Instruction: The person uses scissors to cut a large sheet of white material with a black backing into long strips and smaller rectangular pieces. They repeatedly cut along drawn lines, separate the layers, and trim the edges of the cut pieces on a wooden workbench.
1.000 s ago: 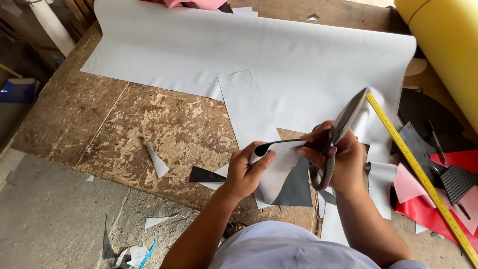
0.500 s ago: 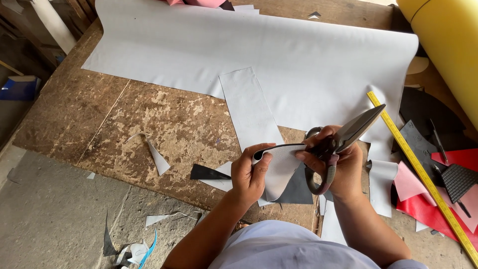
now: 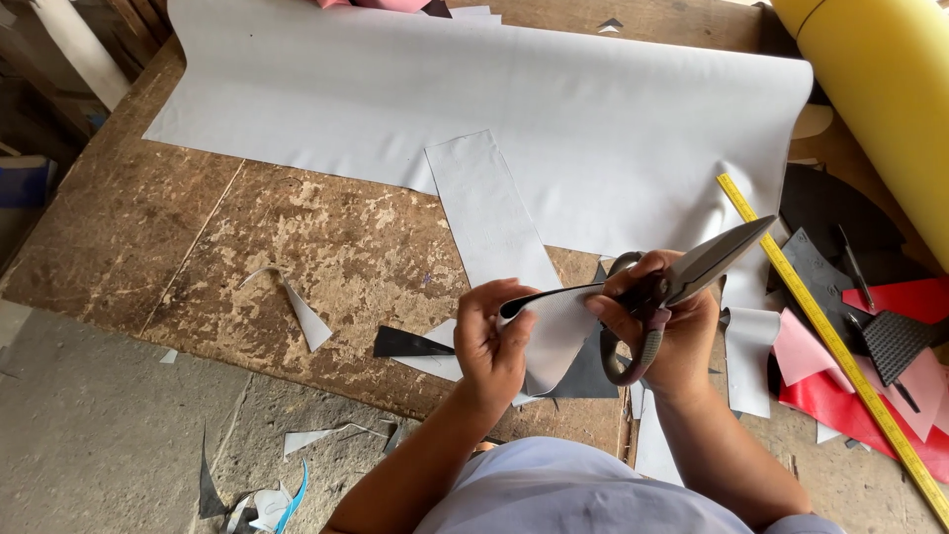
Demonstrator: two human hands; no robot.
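Observation:
My left hand [image 3: 491, 341] pinches a small cut piece of pale grey sheet [image 3: 556, 331], curled up off the table. My right hand [image 3: 664, 331] grips large metal scissors [image 3: 692, 279] by their handles, blades pointing up and to the right, close to the piece's edge. A long strip [image 3: 489, 213] of the same pale grey material runs from the big sheet [image 3: 474, 99] toward my hands. All of this lies over a worn wooden worktable [image 3: 297, 237].
A yellow measuring tape [image 3: 830, 336] runs diagonally at the right. Red, pink and black scraps [image 3: 890, 356] lie beside it. A yellow roll [image 3: 880, 89] sits at top right. Offcuts [image 3: 301, 316] lie on the table and on the floor [image 3: 119, 425] at lower left.
The scissors have swung from pointing steeply up to lying flatter, toward the right. My left hand has turned the grey piece slightly and shifted a little right.

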